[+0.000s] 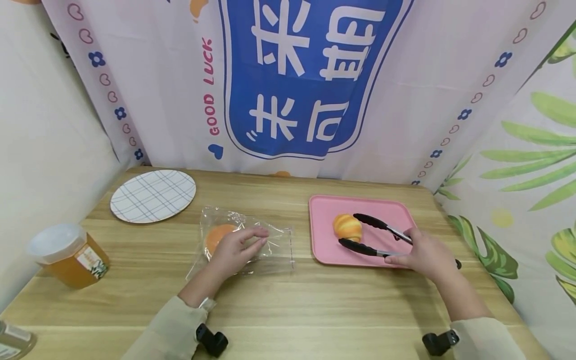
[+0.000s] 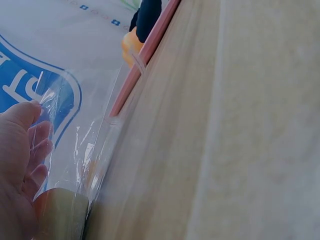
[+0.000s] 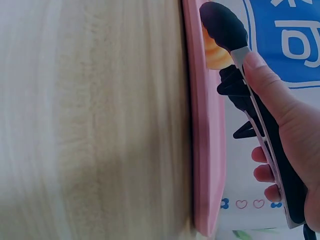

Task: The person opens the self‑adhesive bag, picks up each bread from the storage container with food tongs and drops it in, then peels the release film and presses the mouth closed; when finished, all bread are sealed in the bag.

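Observation:
My right hand (image 1: 427,255) holds a pair of tongs (image 3: 272,145) with black tips and metal arms, the thumb along one arm. The tongs are spread, their tips beside a striped yellow-orange bread roll (image 1: 347,227) on a pink tray (image 1: 324,255). Whether the tips touch the roll I cannot tell. Over a clear plastic bag (image 1: 274,250) is my left hand (image 1: 236,250), fingers loosely bent and a gap between thumb and forefinger. Inside the bag lies a round orange bun (image 1: 218,237), partly covered by the hand. In the left wrist view, plastic film stands up near the fingertips.
An oval white plate (image 1: 153,196) with a blue grid lies at the back left. A lidded jar (image 1: 74,257) of amber contents stands at the left, and part of another container (image 1: 13,340) shows at the front left corner. A printed cloth (image 1: 180,100) hangs behind the table.

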The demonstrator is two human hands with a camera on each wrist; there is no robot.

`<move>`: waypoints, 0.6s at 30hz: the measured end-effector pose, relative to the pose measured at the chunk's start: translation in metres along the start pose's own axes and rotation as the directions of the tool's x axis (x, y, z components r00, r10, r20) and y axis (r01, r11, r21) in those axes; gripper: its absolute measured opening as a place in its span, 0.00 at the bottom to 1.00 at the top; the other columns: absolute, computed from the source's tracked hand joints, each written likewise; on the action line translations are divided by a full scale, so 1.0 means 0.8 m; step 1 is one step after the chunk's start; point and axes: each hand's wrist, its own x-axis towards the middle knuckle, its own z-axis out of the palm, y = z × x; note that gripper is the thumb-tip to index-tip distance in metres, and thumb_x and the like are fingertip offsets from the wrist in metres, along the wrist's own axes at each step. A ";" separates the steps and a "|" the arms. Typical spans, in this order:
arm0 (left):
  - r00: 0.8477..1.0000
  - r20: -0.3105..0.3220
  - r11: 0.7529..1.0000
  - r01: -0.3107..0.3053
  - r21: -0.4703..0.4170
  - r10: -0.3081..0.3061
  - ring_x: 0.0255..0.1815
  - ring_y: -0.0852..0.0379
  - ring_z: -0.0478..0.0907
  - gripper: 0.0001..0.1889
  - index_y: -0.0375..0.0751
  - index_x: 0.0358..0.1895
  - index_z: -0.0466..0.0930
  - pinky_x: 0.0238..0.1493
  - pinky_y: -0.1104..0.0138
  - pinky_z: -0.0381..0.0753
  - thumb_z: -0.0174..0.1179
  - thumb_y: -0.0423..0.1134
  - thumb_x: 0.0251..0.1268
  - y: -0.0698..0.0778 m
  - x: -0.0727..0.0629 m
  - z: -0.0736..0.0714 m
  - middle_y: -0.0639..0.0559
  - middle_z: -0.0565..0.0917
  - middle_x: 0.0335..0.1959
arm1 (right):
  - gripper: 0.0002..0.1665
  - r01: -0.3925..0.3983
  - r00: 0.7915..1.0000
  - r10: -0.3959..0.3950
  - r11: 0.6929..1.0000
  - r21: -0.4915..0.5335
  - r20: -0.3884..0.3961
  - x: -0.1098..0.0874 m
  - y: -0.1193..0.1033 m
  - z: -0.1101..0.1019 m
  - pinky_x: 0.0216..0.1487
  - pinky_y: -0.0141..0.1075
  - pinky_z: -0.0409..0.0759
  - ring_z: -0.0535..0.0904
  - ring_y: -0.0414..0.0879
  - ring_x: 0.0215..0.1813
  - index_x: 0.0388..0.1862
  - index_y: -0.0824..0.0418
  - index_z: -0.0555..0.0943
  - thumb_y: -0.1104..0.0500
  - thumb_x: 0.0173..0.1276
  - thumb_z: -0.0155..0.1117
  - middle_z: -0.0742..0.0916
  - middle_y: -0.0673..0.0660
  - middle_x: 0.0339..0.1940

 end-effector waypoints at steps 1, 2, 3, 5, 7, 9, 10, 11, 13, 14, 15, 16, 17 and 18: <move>1.000 0.001 1.000 0.002 -0.001 -0.002 0.56 0.47 0.83 0.08 0.40 0.44 0.86 0.60 0.52 0.81 0.65 0.37 0.64 0.000 0.000 0.000 0.48 0.88 0.47 | 0.57 -0.003 1.000 0.003 1.000 0.000 0.003 0.000 0.001 0.001 0.34 0.50 0.78 0.81 0.55 0.37 0.57 0.68 0.72 0.25 0.43 0.72 0.86 0.65 0.42; 1.000 0.003 1.000 0.002 -0.001 -0.002 0.55 0.47 0.83 0.08 0.40 0.44 0.86 0.60 0.52 0.81 0.65 0.37 0.64 0.000 0.000 0.000 0.48 0.88 0.47 | 0.56 -0.007 1.000 0.007 1.000 0.001 0.004 0.001 0.002 0.003 0.33 0.48 0.77 0.80 0.54 0.36 0.56 0.67 0.73 0.26 0.44 0.73 0.86 0.64 0.40; 1.000 0.003 1.000 0.002 -0.002 -0.002 0.55 0.47 0.83 0.08 0.40 0.44 0.86 0.60 0.52 0.81 0.65 0.37 0.64 0.000 0.000 0.000 0.48 0.88 0.47 | 0.55 -0.009 1.000 0.009 1.000 0.003 0.007 0.001 0.003 0.004 0.32 0.46 0.76 0.79 0.53 0.35 0.56 0.67 0.73 0.26 0.44 0.73 0.86 0.62 0.38; 1.000 0.003 1.000 0.001 -0.001 -0.001 0.55 0.47 0.83 0.08 0.40 0.44 0.86 0.59 0.52 0.81 0.65 0.37 0.64 0.001 0.000 0.000 0.49 0.88 0.47 | 0.54 -0.010 1.000 0.010 1.000 0.001 0.006 0.002 0.004 0.005 0.30 0.44 0.75 0.78 0.51 0.33 0.55 0.66 0.73 0.27 0.44 0.74 0.86 0.59 0.35; 1.000 0.003 1.000 -0.003 0.002 0.003 0.55 0.47 0.84 0.08 0.40 0.44 0.86 0.59 0.52 0.81 0.65 0.37 0.64 0.001 0.000 0.000 0.48 0.88 0.47 | 0.53 -0.015 1.000 0.015 1.000 0.004 0.008 0.002 0.004 0.006 0.29 0.42 0.73 0.76 0.50 0.32 0.55 0.65 0.73 0.27 0.44 0.74 0.85 0.57 0.33; 1.000 0.006 1.000 -0.007 0.003 0.007 0.55 0.47 0.84 0.08 0.40 0.44 0.86 0.59 0.52 0.81 0.64 0.37 0.65 0.001 0.000 0.000 0.48 0.88 0.47 | 0.53 -0.020 1.000 0.020 1.000 0.010 0.011 0.002 0.004 0.006 0.28 0.41 0.72 0.76 0.50 0.31 0.55 0.65 0.73 0.27 0.44 0.74 0.84 0.57 0.32; 1.000 0.009 1.000 -0.006 0.007 0.006 0.55 0.47 0.84 0.08 0.40 0.44 0.86 0.59 0.52 0.82 0.64 0.37 0.65 0.001 0.000 -0.001 0.48 0.88 0.48 | 0.52 -0.023 1.000 0.023 1.000 0.012 0.012 0.002 0.004 0.006 0.28 0.41 0.71 0.76 0.50 0.31 0.54 0.65 0.73 0.27 0.45 0.73 0.84 0.57 0.32; 1.000 0.012 1.000 -0.005 0.008 0.005 0.55 0.48 0.84 0.08 0.40 0.44 0.86 0.59 0.52 0.82 0.64 0.38 0.65 0.001 -0.001 -0.001 0.48 0.88 0.48 | 0.53 -0.025 1.000 0.025 1.000 0.015 0.012 0.001 0.004 0.006 0.28 0.41 0.71 0.76 0.50 0.31 0.54 0.65 0.73 0.27 0.44 0.73 0.84 0.57 0.33; 1.000 0.017 1.000 -0.001 0.008 0.001 0.55 0.48 0.84 0.09 0.40 0.45 0.86 0.59 0.52 0.82 0.63 0.38 0.66 0.001 -0.001 -0.001 0.48 0.88 0.48 | 0.53 -0.025 1.000 0.025 0.999 0.021 0.010 0.000 0.002 0.005 0.29 0.42 0.72 0.76 0.51 0.32 0.54 0.65 0.73 0.26 0.44 0.73 0.84 0.59 0.34; 1.000 0.019 1.000 0.001 0.008 -0.001 0.55 0.48 0.83 0.09 0.40 0.45 0.86 0.59 0.52 0.81 0.63 0.38 0.66 0.001 -0.001 -0.002 0.48 0.88 0.49 | 0.53 -0.023 1.000 0.022 1.000 0.021 0.003 -0.001 0.001 0.005 0.29 0.42 0.72 0.76 0.51 0.32 0.54 0.65 0.73 0.26 0.44 0.73 0.85 0.59 0.34; 1.000 0.020 1.000 0.004 0.008 -0.004 0.55 0.48 0.83 0.09 0.41 0.45 0.86 0.59 0.52 0.81 0.63 0.38 0.66 0.001 -0.001 -0.002 0.49 0.88 0.49 | 0.53 -0.019 1.000 0.019 1.000 0.018 -0.003 -0.002 0.000 0.005 0.29 0.43 0.72 0.76 0.51 0.32 0.54 0.64 0.73 0.25 0.43 0.72 0.85 0.60 0.35; 1.000 0.021 1.000 0.006 0.009 -0.006 0.55 0.48 0.83 0.09 0.41 0.45 0.86 0.59 0.52 0.81 0.63 0.39 0.66 0.001 -0.001 -0.002 0.49 0.88 0.49 | 0.54 -0.014 1.000 0.015 1.000 0.019 -0.011 -0.003 -0.002 0.004 0.30 0.44 0.73 0.77 0.51 0.33 0.54 0.64 0.74 0.25 0.43 0.73 0.85 0.61 0.37; 1.000 0.019 1.000 0.004 0.007 -0.004 0.55 0.48 0.83 0.09 0.41 0.45 0.86 0.59 0.52 0.81 0.63 0.38 0.65 0.002 -0.001 -0.002 0.48 0.88 0.49 | 0.53 -0.007 1.000 0.007 1.000 0.021 -0.018 -0.005 -0.004 0.003 0.30 0.45 0.74 0.78 0.51 0.33 0.53 0.64 0.74 0.25 0.42 0.73 0.86 0.61 0.37; 1.000 0.019 1.000 0.005 0.008 -0.005 0.55 0.48 0.83 0.09 0.41 0.45 0.86 0.59 0.52 0.81 0.64 0.38 0.65 0.002 -0.001 -0.002 0.48 0.88 0.49 | 0.53 0.002 1.000 -0.002 1.000 0.024 -0.024 -0.006 -0.007 0.002 0.30 0.45 0.74 0.78 0.51 0.33 0.53 0.64 0.75 0.26 0.42 0.74 0.86 0.61 0.38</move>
